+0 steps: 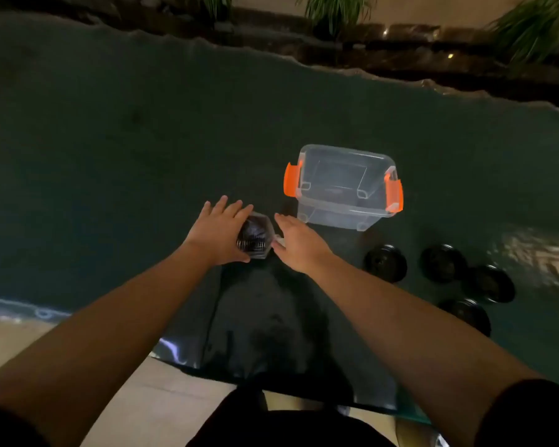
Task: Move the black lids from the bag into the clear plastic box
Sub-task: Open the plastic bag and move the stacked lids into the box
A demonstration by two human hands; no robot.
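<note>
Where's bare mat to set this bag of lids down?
Widest bare patch: the dark mat left of the left hand and the clear box, up to the far edge. Crowded: right of the right hand, where four loose black lids lie below the box.

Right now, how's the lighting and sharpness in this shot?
Head view: dim overall; glare streaks on the dark mat at right; black lids nearly merge with it; wide-angle bending curves the mat's far edge; clear box stays readable by its orange latches.
</note>
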